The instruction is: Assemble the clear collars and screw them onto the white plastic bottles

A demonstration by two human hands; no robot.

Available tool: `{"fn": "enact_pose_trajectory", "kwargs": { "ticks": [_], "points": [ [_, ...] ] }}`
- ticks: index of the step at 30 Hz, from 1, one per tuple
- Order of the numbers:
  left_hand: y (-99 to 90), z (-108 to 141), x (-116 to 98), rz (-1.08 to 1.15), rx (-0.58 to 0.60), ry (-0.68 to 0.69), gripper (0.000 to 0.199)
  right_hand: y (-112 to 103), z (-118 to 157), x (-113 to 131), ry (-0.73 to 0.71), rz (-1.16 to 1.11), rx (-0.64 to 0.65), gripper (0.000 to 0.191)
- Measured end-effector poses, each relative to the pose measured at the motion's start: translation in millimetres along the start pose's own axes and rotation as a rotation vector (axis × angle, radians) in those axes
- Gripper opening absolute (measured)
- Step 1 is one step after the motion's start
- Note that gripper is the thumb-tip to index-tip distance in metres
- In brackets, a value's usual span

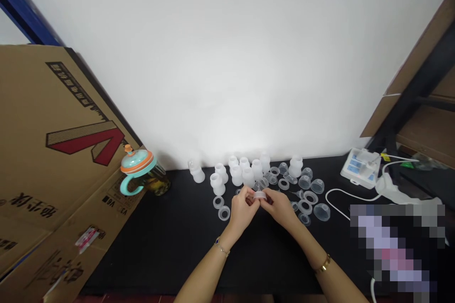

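Between my left hand (pixel 244 207) and my right hand (pixel 279 206) is a baby bottle nipple in a screw ring (pixel 259 195), pinched from both sides by thumbs and fingers. Its clear tip points away from me. Just beyond my hands stand several small white baby bottles (pixel 217 184), open at the top. One bottle with a clear cap (pixel 196 170) stands apart on the left. Loose screw rings (pixel 223 213) lie left of my left hand. To the right of my right hand are more rings (pixel 304 207), nipples and clear dome caps (pixel 322 212).
A teal and orange lidded jug (pixel 138 170) with dark contents stands at the left by a large cardboard box (pixel 53 151). On the right are a white power strip (pixel 359 168) with a cable, and a pixelated area. A white wall (pixel 241 66) rises behind the black table (pixel 159 251).
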State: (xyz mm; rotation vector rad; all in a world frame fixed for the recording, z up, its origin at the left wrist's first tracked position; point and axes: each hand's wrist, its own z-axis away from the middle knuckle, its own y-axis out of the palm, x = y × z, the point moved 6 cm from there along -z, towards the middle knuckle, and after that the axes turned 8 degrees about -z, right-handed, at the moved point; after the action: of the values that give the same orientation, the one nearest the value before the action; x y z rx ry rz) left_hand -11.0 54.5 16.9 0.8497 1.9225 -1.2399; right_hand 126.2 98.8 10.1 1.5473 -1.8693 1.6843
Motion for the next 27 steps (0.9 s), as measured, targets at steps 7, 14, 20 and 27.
{"fn": "enact_pose_trajectory", "kwargs": {
  "ticks": [7,14,20,27],
  "points": [
    [0.6,-0.4,-0.4,-0.025,-0.004,0.002,0.006,-1.1,-0.4,-0.8,0.027,-0.052,-0.029,0.025],
    [-0.5,1.3,-7.6,-0.012,0.001,0.035,0.011,-1.3,-1.0,-5.0,0.068,-0.245,-0.065,0.035],
    [-3.6,-0.4,-4.5,-0.113,-0.026,0.068,0.009,3.7,-0.2,-5.6,0.074,-0.281,-0.044,0.032],
    [-7.0,-0.7,-3.0,-0.332,-0.073,0.111,0.010,1.1,0.9,-8.7,0.091,-0.323,-0.112,0.040]
  ]
}}
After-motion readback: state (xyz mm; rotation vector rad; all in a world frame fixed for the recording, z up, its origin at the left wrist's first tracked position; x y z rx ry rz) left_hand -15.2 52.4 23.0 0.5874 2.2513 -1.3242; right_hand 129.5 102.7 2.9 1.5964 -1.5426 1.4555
